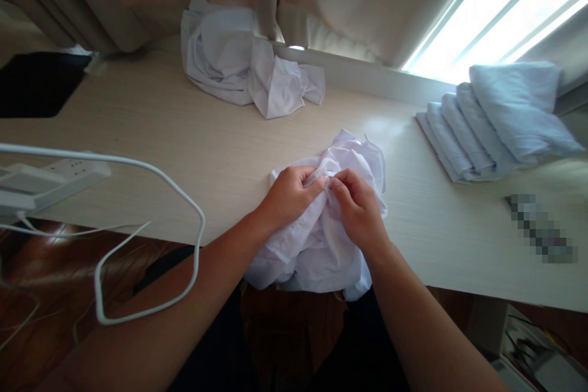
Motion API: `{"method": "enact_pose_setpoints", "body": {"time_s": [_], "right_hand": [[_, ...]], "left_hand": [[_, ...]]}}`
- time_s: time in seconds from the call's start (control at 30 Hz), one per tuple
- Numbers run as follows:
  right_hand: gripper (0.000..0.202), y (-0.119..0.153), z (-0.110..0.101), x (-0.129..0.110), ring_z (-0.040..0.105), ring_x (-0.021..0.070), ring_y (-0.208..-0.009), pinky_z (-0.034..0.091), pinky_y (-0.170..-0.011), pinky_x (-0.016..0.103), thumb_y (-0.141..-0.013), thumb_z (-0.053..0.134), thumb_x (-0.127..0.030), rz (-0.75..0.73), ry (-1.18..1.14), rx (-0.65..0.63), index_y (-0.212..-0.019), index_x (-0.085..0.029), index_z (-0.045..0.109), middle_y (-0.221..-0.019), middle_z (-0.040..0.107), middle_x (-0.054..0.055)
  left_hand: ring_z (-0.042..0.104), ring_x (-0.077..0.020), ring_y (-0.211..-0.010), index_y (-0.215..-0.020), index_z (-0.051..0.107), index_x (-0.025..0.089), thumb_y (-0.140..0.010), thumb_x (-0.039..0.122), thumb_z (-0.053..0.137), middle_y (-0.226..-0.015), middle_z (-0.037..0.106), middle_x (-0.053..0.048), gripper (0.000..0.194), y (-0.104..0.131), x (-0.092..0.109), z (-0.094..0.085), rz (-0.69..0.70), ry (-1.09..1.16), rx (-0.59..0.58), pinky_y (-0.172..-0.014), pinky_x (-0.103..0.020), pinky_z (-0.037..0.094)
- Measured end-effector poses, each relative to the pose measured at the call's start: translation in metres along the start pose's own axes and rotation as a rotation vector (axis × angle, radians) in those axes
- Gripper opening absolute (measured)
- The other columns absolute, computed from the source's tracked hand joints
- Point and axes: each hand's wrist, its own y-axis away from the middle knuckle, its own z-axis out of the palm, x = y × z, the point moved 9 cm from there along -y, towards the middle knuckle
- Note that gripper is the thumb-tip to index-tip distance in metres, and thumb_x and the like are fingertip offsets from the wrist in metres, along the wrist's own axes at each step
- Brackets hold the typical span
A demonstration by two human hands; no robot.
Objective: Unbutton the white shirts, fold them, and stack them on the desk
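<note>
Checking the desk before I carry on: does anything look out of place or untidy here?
Mostly the white cable: it loops off the desk edge and hangs in the air beside the left hand's arm. The crumpled cloth that both hands grip, right hand included, droops over that edge.

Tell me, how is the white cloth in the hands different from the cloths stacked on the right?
The crumpled cloth is bunched, hanging off the table edge, pinched by the left hand and right hand. The folded stack is neat, overlapped and untouched. Both are pale fabric.
</note>
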Motion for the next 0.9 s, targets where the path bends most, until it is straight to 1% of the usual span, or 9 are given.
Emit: {"method": "enact_pose_setpoints", "body": {"time_s": [0.17,0.3,0.6,0.7,0.83,0.9], "right_hand": [[0.019,0.000,0.000,0.003,0.049,0.0133,-0.066,0.037,-0.061,0.028,-0.094,0.052,-0.033,0.020,0.013,-0.006,-0.079,-0.020,0.055,-0.071,0.055,-0.002],[0.020,-0.001,0.001,0.005,0.048,0.0130,-0.065,0.037,-0.059,0.027,-0.093,0.054,-0.033,0.041,0.008,-0.011,-0.079,-0.020,0.056,-0.070,0.055,-0.002],[0.022,-0.002,-0.003,0.004,0.044,0.0118,-0.063,0.034,-0.056,0.026,-0.091,0.055,-0.034,0.043,-0.084,0.014,-0.076,-0.019,0.055,-0.068,0.051,-0.002],[0.020,-0.002,-0.001,0.006,0.043,0.0108,-0.061,0.034,-0.054,0.024,-0.091,0.056,-0.036,0.058,-0.164,0.011,-0.079,-0.020,0.051,-0.068,0.049,-0.003],[0.020,0.000,0.005,0.013,0.037,0.0089,-0.054,0.029,-0.048,0.022,-0.091,0.057,-0.039,0.123,-0.296,-0.037,-0.086,-0.022,0.047,-0.066,0.045,-0.005],[0.020,0.000,0.006,0.014,0.037,0.0086,-0.054,0.028,-0.047,0.022,-0.091,0.057,-0.039,0.134,-0.338,-0.048,-0.088,-0.023,0.045,-0.066,0.045,-0.006]], "left_hand": [[0.039,-0.0102,-0.058,-0.071,0.061,0.013,-0.089,0.042,0.053,-0.063,0.049,0.002,0.035,0.001,0.002,0.001,0.010,-0.016,-0.003,-0.054,-0.023,0.029],[0.038,-0.0099,-0.058,-0.068,0.058,0.014,-0.088,0.042,0.054,-0.061,0.046,0.003,0.035,0.001,0.001,0.001,0.006,-0.017,-0.003,-0.053,-0.023,0.028],[0.037,-0.0092,-0.057,-0.069,0.057,0.014,-0.088,0.045,0.052,-0.062,0.045,0.003,0.037,0.002,0.002,0.004,-0.030,0.100,-0.005,-0.051,-0.022,0.027],[0.037,-0.0093,-0.058,-0.070,0.058,0.014,-0.087,0.045,0.054,-0.063,0.045,0.003,0.036,0.002,0.002,0.005,-0.034,0.136,-0.008,-0.051,-0.021,0.028],[0.036,-0.0089,-0.058,-0.073,0.058,0.014,-0.087,0.046,0.055,-0.063,0.045,0.003,0.035,0.002,0.000,0.006,-0.028,0.163,-0.023,-0.051,-0.021,0.028],[0.036,-0.0088,-0.058,-0.074,0.059,0.014,-0.088,0.045,0.055,-0.063,0.045,0.003,0.035,0.002,-0.001,0.007,-0.022,0.166,-0.027,-0.052,-0.022,0.027]]}}
